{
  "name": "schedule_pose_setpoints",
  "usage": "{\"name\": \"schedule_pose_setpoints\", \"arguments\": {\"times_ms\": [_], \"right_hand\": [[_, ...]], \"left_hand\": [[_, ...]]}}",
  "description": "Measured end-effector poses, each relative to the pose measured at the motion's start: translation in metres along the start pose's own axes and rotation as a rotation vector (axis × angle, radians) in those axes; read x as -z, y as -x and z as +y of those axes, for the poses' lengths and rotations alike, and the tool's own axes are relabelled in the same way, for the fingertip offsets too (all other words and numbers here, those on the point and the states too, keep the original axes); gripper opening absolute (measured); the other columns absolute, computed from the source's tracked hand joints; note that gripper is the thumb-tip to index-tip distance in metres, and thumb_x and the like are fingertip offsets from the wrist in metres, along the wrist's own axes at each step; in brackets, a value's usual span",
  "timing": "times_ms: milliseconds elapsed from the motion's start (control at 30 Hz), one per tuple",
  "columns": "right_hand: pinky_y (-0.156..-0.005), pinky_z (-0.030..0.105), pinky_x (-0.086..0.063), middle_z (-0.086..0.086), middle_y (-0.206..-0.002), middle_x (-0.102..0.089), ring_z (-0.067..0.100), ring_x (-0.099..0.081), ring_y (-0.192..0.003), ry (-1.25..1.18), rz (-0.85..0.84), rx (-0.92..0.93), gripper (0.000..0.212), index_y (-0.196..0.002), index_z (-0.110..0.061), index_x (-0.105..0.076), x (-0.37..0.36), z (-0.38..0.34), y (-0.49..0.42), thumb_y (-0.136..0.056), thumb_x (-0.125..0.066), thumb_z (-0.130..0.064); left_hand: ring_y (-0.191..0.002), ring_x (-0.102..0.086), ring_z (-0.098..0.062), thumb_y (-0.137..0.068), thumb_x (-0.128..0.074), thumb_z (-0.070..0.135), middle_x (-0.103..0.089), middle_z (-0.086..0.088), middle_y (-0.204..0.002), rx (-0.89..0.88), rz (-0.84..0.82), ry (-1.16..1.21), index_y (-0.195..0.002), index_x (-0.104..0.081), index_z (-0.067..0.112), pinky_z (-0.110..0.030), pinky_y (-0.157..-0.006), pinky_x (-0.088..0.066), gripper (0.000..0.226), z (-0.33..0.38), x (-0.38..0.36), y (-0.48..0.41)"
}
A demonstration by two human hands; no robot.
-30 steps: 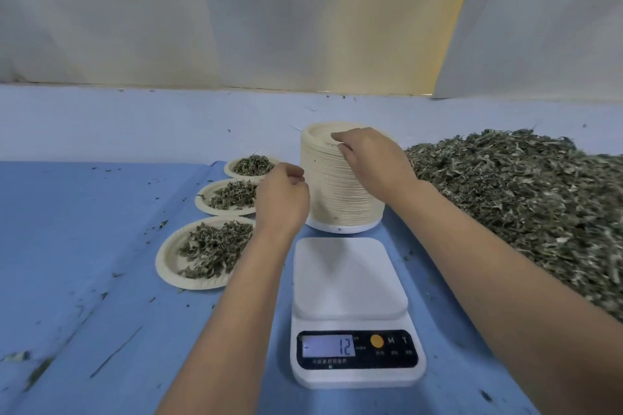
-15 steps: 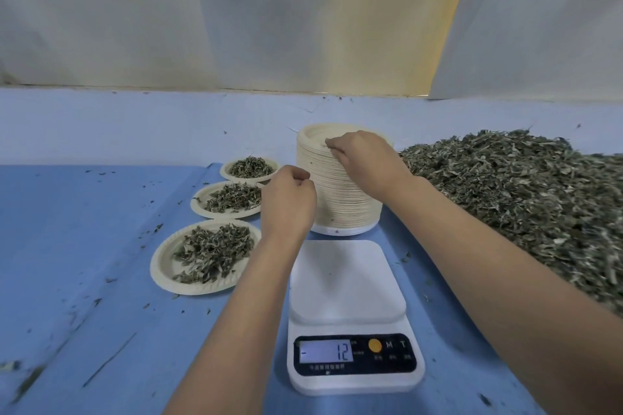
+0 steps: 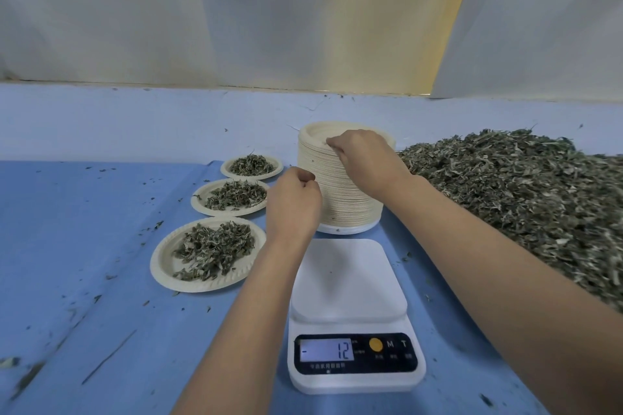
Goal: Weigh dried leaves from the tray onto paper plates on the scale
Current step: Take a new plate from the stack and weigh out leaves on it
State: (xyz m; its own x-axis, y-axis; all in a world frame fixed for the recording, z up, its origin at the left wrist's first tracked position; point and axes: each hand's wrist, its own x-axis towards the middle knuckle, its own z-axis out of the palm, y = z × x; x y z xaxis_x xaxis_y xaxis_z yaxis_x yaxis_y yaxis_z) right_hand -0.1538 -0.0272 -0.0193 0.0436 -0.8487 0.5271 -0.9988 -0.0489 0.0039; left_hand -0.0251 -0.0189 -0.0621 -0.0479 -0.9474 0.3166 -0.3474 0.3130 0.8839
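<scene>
Head view: the plate stack (image 3: 350, 209) at centre is pinched at its rim by the right hand (image 3: 364, 158), likely to free one plate for the bare scale (image 3: 347, 276) below. The left hand (image 3: 293, 204) is clenched, empty. Dried leaves (image 3: 522, 199) are heaped right.

free: over scale platform (image 3: 347, 280) | left: filled plates (image 3: 202, 285) | right: leaf pile (image 3: 522, 199) | behind: plate stack (image 3: 347, 209)

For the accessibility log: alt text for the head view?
The right hand pinches the top of a stack of paper plates; the left hand is curled beside it. In front, a bare white scale reads -12; three plates of dried leaves lie left, a leaf pile right.
</scene>
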Motion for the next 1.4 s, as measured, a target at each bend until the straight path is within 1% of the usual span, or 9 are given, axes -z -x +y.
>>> {"name": "schedule_pose_setpoints", "arguments": {"times_ms": [433,600,733,800,900,1000,1067,1200,1400], "right_hand": [[-0.087,0.040,-0.041,0.016,-0.113,-0.066,0.034,-0.052,-0.107,-0.081,0.289,0.075,0.042,-0.126,0.001,-0.058,0.008,-0.009,0.011,-0.089,-0.041,0.012],[-0.078,0.044,-0.055,0.019,-0.098,-0.070,0.037,-0.065,-0.085,-0.126,0.429,0.327,0.035,-0.107,0.012,-0.065,0.012,-0.033,0.055,-0.074,-0.058,0.019],[-0.091,0.043,-0.052,0.012,-0.098,-0.072,0.029,-0.068,-0.086,-0.039,0.507,0.399,0.032,-0.103,0.004,-0.070,0.010,-0.046,0.090,-0.072,-0.070,0.011],[-0.107,0.041,-0.038,0.005,-0.112,-0.070,0.024,-0.064,-0.105,-0.134,0.468,0.250,0.028,-0.110,-0.005,-0.070,0.014,-0.050,0.103,-0.083,-0.067,-0.011],[-0.118,0.029,-0.011,-0.002,-0.150,-0.037,0.011,-0.027,-0.141,-0.433,0.373,-0.193,0.048,-0.139,-0.016,-0.047,0.026,-0.045,0.113,-0.096,-0.048,-0.036],[-0.091,0.001,-0.035,-0.029,-0.121,-0.054,-0.022,-0.044,-0.111,-0.931,0.311,-0.486,0.029,-0.128,-0.026,-0.048,0.031,-0.032,0.120,-0.099,-0.043,-0.027],[-0.068,0.014,-0.045,-0.023,-0.098,-0.062,-0.008,-0.057,-0.092,-1.116,0.270,-0.628,0.014,-0.109,-0.028,-0.053,0.023,-0.024,0.126,-0.098,-0.044,-0.028],[-0.070,0.031,-0.040,-0.001,-0.106,-0.061,0.016,-0.056,-0.093,-1.013,0.150,-0.734,0.027,-0.114,-0.018,-0.057,0.005,-0.019,0.136,-0.099,-0.040,-0.033],[-0.079,0.027,-0.031,-0.003,-0.109,-0.054,0.013,-0.045,-0.096,-0.908,0.075,-0.729,0.035,-0.129,-0.021,-0.052,-0.013,-0.017,0.144,-0.100,-0.037,-0.032]], "left_hand": [[-0.106,-0.060,-0.020,-0.094,-0.042,0.014,-0.066,-0.005,-0.112,-0.024,0.129,0.163,-0.118,-0.061,0.008,-0.031,-0.091,-0.044,0.030,0.006,0.009,0.001],[-0.066,-0.065,-0.011,-0.097,-0.047,0.035,-0.069,-0.006,-0.088,0.104,0.163,0.488,-0.087,-0.062,0.010,-0.025,-0.058,-0.044,0.032,0.016,0.022,0.007],[-0.048,-0.054,-0.008,-0.093,-0.058,0.022,-0.058,-0.002,-0.059,0.144,0.202,0.556,-0.066,-0.057,0.010,-0.026,-0.058,-0.050,0.030,0.014,0.033,0.025],[-0.047,-0.049,-0.010,-0.092,-0.058,0.015,-0.053,-0.003,-0.055,0.178,0.162,0.595,-0.070,-0.058,0.004,-0.023,-0.055,-0.049,0.025,0.010,0.039,0.034],[-0.046,-0.044,-0.011,-0.091,-0.058,0.012,-0.050,0.001,-0.050,0.216,0.066,0.536,-0.086,-0.062,0.002,-0.017,-0.047,-0.042,0.012,0.000,0.048,0.047],[-0.044,-0.045,-0.009,-0.090,-0.057,0.005,-0.057,-0.003,-0.064,0.224,-0.037,0.476,-0.122,-0.060,0.012,-0.021,-0.049,-0.043,0.033,-0.004,0.055,0.054],[-0.041,-0.046,-0.008,-0.089,-0.058,0.005,-0.058,-0.005,-0.065,0.201,-0.113,0.417,-0.113,-0.065,0.015,-0.022,-0.049,-0.042,0.027,-0.006,0.058,0.056],[-0.044,-0.055,-0.011,-0.091,-0.060,0.022,-0.065,-0.004,-0.061,0.161,-0.080,0.234,-0.092,-0.069,0.020,-0.026,-0.053,-0.045,0.009,-0.018,0.060,0.053],[-0.038,-0.059,-0.019,-0.094,-0.051,0.031,-0.069,-0.011,-0.064,0.329,0.035,0.280,-0.074,-0.066,0.007,-0.019,-0.036,-0.041,0.034,-0.034,0.058,0.046]]}}
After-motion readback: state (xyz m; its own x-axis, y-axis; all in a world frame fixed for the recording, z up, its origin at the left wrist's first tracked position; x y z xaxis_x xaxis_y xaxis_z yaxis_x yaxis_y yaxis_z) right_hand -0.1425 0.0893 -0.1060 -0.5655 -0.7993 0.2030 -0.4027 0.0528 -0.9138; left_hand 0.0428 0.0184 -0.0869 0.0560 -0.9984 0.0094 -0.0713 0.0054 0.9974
